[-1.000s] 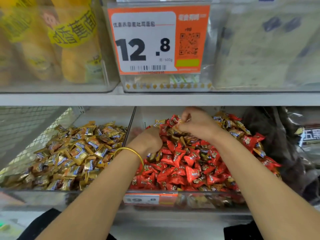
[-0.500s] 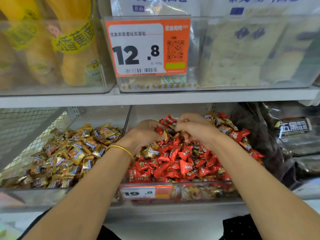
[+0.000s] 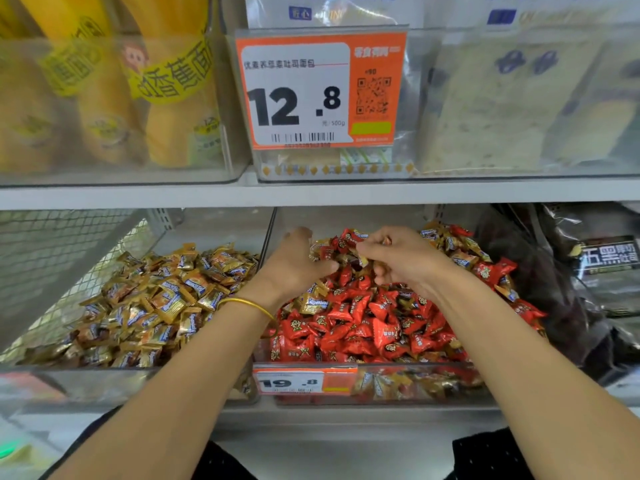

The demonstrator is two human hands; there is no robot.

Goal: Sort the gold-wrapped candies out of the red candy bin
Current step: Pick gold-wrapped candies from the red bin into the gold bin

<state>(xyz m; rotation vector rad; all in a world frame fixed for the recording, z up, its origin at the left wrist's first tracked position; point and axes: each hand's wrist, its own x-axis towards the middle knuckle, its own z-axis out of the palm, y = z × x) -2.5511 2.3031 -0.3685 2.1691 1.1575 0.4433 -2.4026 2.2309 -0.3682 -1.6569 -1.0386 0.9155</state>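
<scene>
Gold candies [image 3: 313, 303] still mixed into the red bin [image 3: 433, 398], mostly back and front. Left hand [image 3: 298, 268] has come up out of the pile since a second ago, fingers curled, can't tell if it's holding anything. Right hand [image 3: 405, 259] pinches a small candy [image 3: 386, 240].

The right hand [image 3: 405, 261] grips a candy [image 3: 386, 240] over the back of the pile [image 3: 363, 323] in its bin [image 3: 415, 389], left hand [image 3: 294, 268] just left. Further left, a second bin [image 3: 104, 382]; right, bags [image 3: 554, 289]; before, a tag [image 3: 304, 381]; above, a shelf [image 3: 311, 194].
</scene>
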